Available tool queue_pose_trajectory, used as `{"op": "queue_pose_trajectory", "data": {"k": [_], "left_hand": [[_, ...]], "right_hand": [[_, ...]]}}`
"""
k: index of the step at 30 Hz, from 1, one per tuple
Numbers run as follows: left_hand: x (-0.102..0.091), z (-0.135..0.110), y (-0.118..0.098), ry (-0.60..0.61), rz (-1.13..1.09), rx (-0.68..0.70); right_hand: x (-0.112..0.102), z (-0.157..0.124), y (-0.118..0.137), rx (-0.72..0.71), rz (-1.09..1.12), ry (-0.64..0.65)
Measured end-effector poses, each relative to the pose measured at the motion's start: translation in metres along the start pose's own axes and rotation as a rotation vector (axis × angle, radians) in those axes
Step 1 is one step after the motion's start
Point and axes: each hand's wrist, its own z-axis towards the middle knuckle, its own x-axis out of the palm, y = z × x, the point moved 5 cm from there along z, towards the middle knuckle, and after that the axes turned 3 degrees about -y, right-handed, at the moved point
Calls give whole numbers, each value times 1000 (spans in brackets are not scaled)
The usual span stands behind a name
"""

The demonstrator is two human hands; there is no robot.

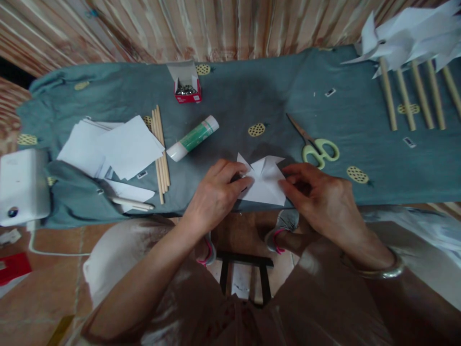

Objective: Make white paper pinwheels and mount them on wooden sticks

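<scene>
A white paper pinwheel blade (264, 185), cut and partly folded, lies at the front edge of the cloth-covered table between my hands. My left hand (219, 190) pinches its left side, thumb and forefinger near the folded middle. On the opposite side, my right hand (317, 192) grips the right edge of the paper between thumb and fingers. Two corners of the sheet stand up at the back. Scissors (319, 149) with light green handles lie just beyond my right hand. A green and white glue stick (194, 138) rests beyond my left hand.
White paper sheets (126, 146) are piled at left, beside several wooden sticks (161, 154). An open red box (187, 91) of small metal pieces stands at the back. Finished paper pinwheels (396, 43) on sticks lie at the far right. A white device (23, 185) sits at the left edge.
</scene>
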Motion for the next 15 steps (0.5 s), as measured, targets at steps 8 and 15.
{"op": "queue_pose_trajectory", "data": {"k": [8,15], "left_hand": [[1,1,4,-22,2,30],[5,2,5,11,11,23]], "right_hand": [[1,0,-1,-14,-26,-2],[-1,-4,5,-157,-179,-29]]}}
